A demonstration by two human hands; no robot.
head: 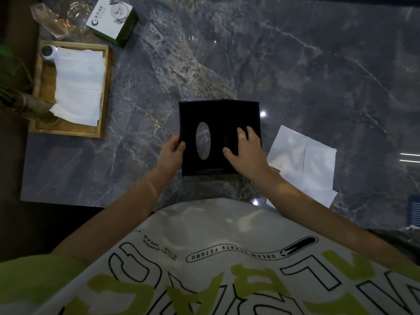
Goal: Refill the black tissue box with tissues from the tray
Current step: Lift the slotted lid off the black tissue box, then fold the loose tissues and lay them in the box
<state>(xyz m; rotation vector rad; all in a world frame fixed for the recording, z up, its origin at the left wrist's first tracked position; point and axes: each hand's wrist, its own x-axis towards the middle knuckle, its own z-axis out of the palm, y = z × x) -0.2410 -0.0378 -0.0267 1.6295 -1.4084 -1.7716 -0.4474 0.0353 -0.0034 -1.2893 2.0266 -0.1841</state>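
Observation:
The black tissue box (218,119) lies on the grey marble table near my body, its oval opening facing up; the table shows through the oval. My left hand (172,151) grips the box's left edge, thumb on top. My right hand (245,148) rests on the box's right half, fingers spread and pressing down. A stack of white tissues (79,85) lies in the wooden tray (105,92) at the far left. More white tissues (304,164) lie loose on the table just right of the box, partly under my right forearm.
A white-and-green carton (113,19) and glassware (61,19) stand beyond the tray at the back left. A small white bottle (48,52) sits in the tray's far corner. A plant in a glass vase (20,96) overlaps the tray's left side. The table's near edge runs beside my torso.

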